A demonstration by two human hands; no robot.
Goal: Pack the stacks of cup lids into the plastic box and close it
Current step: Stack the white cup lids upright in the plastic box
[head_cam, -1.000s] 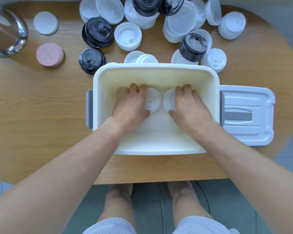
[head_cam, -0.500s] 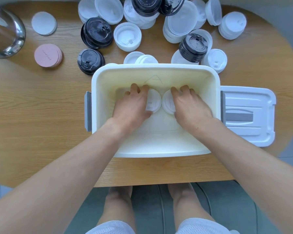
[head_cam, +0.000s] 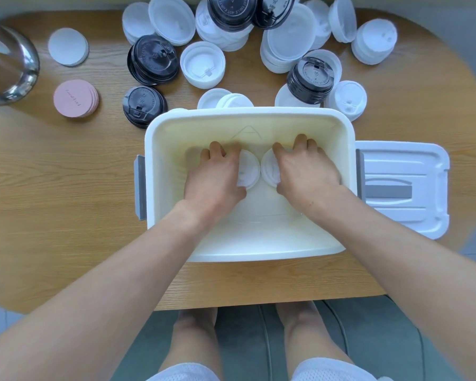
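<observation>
Gripping 1 white lid stack [head_cam: 248, 169] under the left hand [head_cam: 215, 177], the right hand [head_cam: 307, 171] grips another [head_cam: 270, 167] inside the box [head_cam: 248, 115].

Far left on the wooden table [head_cam: 66, 188]: pink disc stack [head_cam: 75, 98], white disc stack [head_cam: 68, 47] behind it, apart; a shiny metal rim [head_cam: 25, 67], possibly a bowl, at the edge.

hands [head_cam: 259, 174] gripping lid stacks [head_cam: 249, 169], plastic box [head_cam: 248, 112]
</observation>
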